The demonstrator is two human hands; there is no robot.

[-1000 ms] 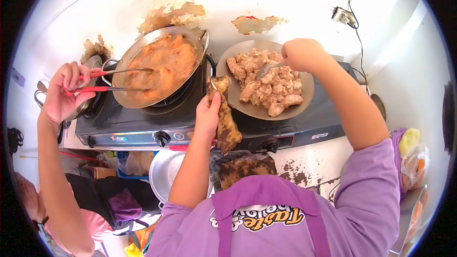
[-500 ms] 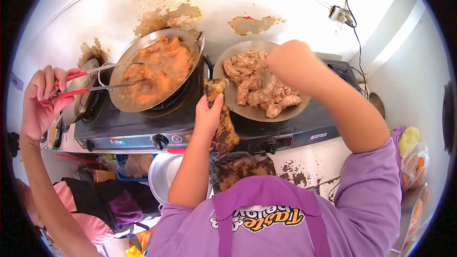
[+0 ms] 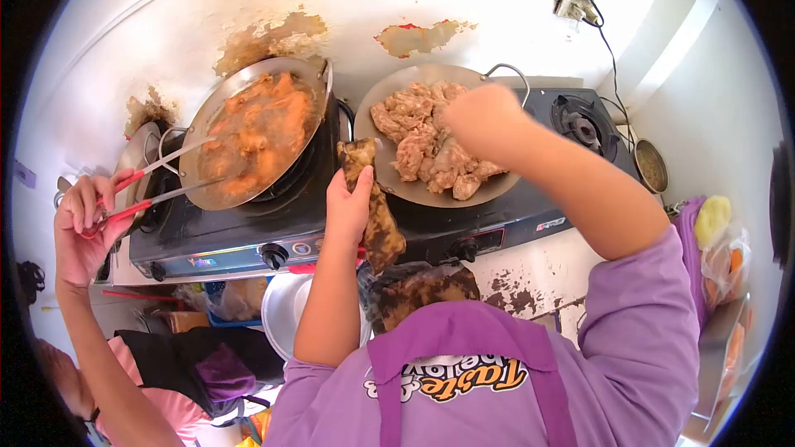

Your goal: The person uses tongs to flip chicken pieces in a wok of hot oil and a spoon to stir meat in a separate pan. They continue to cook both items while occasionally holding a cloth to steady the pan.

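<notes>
My left hand (image 3: 352, 203) is closed on a folded, yellow-and-brown stained cloth (image 3: 383, 240) at the left rim of the right wok (image 3: 377, 167). Whether a wok handle lies inside the cloth is hidden. Over the right part of that wok, my right hand (image 3: 484, 120) is a fist around a metal cooking utensil (image 3: 450, 151), mostly hidden by the hand and the food. Pale brown meat pieces (image 3: 414, 120) are heaped in the wok. A loop handle (image 3: 522, 83) shows at its back right.
At left, a co-worker's hand (image 3: 83, 219) holds red-handled tongs (image 3: 137, 209) in the left wok (image 3: 189, 153), where orange-brown pieces fry in oil. Both woks sit on black gas stoves (image 3: 240, 244). A bare burner (image 3: 584, 126) is at right. A white basin (image 3: 286, 314) stands below.
My right hand has shifted left over the meat, and the wok's back handle has come into view. My left hand keeps its grip on the cloth. The co-worker's tongs have moved slightly.
</notes>
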